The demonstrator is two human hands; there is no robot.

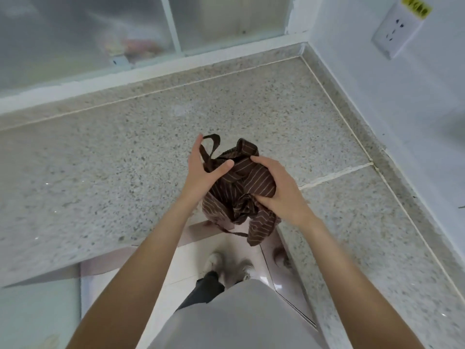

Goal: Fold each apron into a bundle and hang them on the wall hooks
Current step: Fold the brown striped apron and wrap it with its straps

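Note:
A brown apron with thin pale stripes [241, 182] is bunched into a loose bundle between both hands, above the inner corner of the counter. My left hand [201, 170] holds its left side, thumb pressed over the cloth, with a brown strap loop running past the fingers. My right hand [276, 187] grips the right side, fingers curled round the bundle. A loose end and a thin strap hang down below the hands. No wall hooks are in view.
A speckled stone L-shaped counter [125, 152] runs left and along the right wall. Frosted sliding windows [100, 34] stand behind it. A wall socket [397, 34] sits on the right wall. Below are my legs and pale shoes [226, 265] on a tiled floor.

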